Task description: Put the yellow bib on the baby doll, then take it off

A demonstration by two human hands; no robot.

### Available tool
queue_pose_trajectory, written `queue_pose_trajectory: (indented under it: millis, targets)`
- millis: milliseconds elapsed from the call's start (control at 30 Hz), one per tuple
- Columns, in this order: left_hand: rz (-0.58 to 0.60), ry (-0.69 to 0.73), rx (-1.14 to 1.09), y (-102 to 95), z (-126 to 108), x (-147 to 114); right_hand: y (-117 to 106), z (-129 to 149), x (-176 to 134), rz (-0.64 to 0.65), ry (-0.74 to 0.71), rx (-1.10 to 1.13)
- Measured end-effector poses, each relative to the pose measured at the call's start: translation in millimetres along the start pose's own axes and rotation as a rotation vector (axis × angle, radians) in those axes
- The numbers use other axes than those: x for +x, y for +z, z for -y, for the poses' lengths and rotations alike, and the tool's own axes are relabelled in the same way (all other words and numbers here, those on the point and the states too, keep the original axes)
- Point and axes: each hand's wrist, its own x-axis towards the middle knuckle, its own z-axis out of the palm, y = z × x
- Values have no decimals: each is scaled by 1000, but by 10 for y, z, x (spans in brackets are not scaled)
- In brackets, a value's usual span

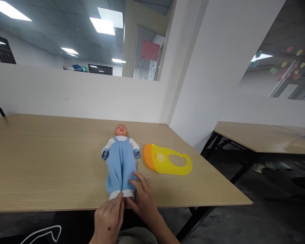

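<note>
A baby doll (121, 130) lies on its back on the table, head away from me. It wears light blue overalls (120, 159) with white cuffs over a white long-sleeved top. At the table's front edge my left hand (108, 217) is closed, its fingertips pinching the white cuff (115, 194) near the middle. My right hand (142, 195) curves round the lower leg on the right, fingers on the blue cloth and thumb by the cuff. The doll's feet cannot be seen. Right of the doll lies a yellow bib (167, 155) with an orange pocket and a white citrus-slice print.
The wooden table (53, 162) ends in front of me and slants away on the right. A white wall (104, 98) with a window stands behind it. Another table (264, 135) is at the right. A white cable (44, 230) shows below the edge at lower left.
</note>
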Motion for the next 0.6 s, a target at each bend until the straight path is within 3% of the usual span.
queue_pose_trajectory:
  millis: [433, 600]
  targets:
    - [14, -30, -54, -39, -54, -146, -2, 10, -16, -48, -64, -10]
    - [38, -65, -95, -89, 20, -81, -24, 28, -11, -39, -54, -3]
